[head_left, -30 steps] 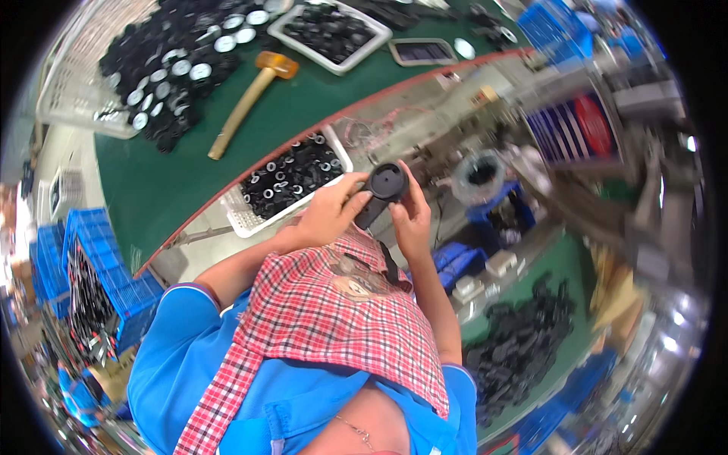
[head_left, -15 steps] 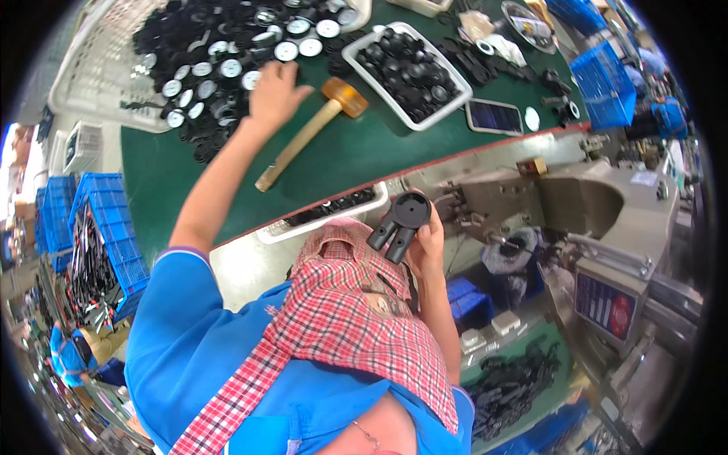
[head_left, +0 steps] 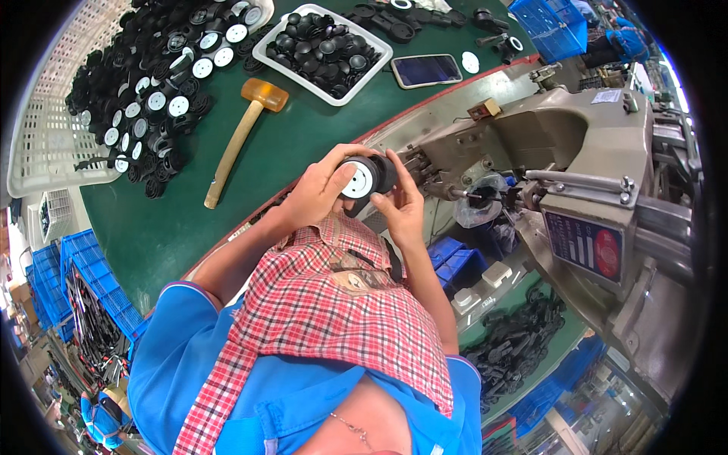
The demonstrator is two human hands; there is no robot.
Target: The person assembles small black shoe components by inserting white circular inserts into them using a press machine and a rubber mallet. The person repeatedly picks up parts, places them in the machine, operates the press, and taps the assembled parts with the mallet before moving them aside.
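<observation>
In front of my apron, both hands are brought together. My left hand (head_left: pixel 315 189) is closed on a small black wheel (head_left: pixel 358 180) with a white disc face, its thumb lying against the disc. Gripped by my right hand (head_left: pixel 403 212) is a black plastic fork-shaped part (head_left: pixel 386 174) with a round cup, mostly behind the wheel and fingers. The wheel sits against that part; whether it is seated in it I cannot tell. On the green table beyond lies a mallet (head_left: pixel 265 95) with an amber head and wooden handle.
A heap of black wheels (head_left: pixel 155 101) spills from a white basket (head_left: pixel 36 114) at the far left. A white tray (head_left: pixel 367 79) holds black round caps, with a phone (head_left: pixel 427 70) beside it. A metal machine (head_left: pixel 591 129) stands at the right, near black parts (head_left: pixel 516 341).
My left hand has come back from the heap to my right hand, now with a wheel in it. The fork-shaped part has been raised and turned. The view has shifted to the right.
</observation>
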